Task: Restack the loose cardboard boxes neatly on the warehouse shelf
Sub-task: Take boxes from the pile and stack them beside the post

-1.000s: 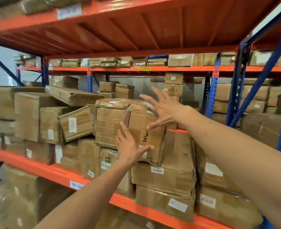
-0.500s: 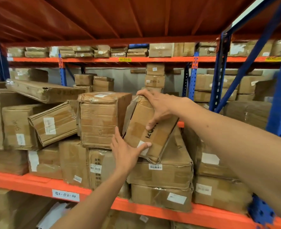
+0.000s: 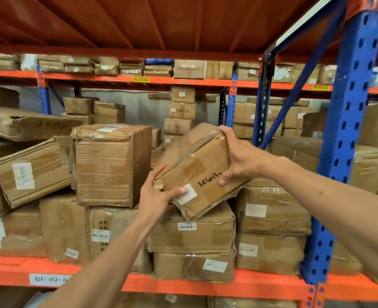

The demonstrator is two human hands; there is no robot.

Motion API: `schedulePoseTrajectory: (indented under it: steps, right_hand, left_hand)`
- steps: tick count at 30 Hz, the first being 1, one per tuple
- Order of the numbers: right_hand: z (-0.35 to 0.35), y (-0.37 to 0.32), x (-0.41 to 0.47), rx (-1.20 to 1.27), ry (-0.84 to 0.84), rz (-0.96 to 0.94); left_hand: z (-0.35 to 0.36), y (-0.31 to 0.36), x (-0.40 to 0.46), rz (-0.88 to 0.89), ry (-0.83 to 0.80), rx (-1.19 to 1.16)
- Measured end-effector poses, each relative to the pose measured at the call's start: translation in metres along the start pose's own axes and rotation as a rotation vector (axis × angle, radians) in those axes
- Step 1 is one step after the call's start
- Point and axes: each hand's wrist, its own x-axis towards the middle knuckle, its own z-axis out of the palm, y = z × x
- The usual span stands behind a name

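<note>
Tilted box point(image 3: 197, 172) in both hands' grip

A small taped brown cardboard box point(image 3: 197, 172) sits tilted on a flat crumpled brown cardboard box point(image 3: 194, 234), right of a big dented brown cardboard box point(image 3: 110, 165).

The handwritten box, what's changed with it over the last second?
Both hands closed on it: the left hand took the lower corner, the right hand the top edge, and the handwritten box tipped flatter. The boxes beneath and beside it stayed put.
</note>
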Motion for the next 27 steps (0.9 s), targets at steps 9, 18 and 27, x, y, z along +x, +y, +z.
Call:
schedulePoseTrajectory:
  steps: [9, 18, 27]
  right_hand:
    - [-0.013, 0.051, -0.040, 0.268, 0.304, 0.163]
    - [-0.058, 0.119, -0.105, -0.011, 0.442, 0.303]
    - [-0.070, 0.164, -0.110, -0.550, 0.279, 0.047]
  left_hand:
    - [0.040, 0.065, 0.037, 0.199, -0.197, 0.176]
    - [0.167, 0.098, 0.064, 0.354, -0.413, 0.375]
    - [0.225, 0.077, 0.086, 0.275, -0.494, 0.449]
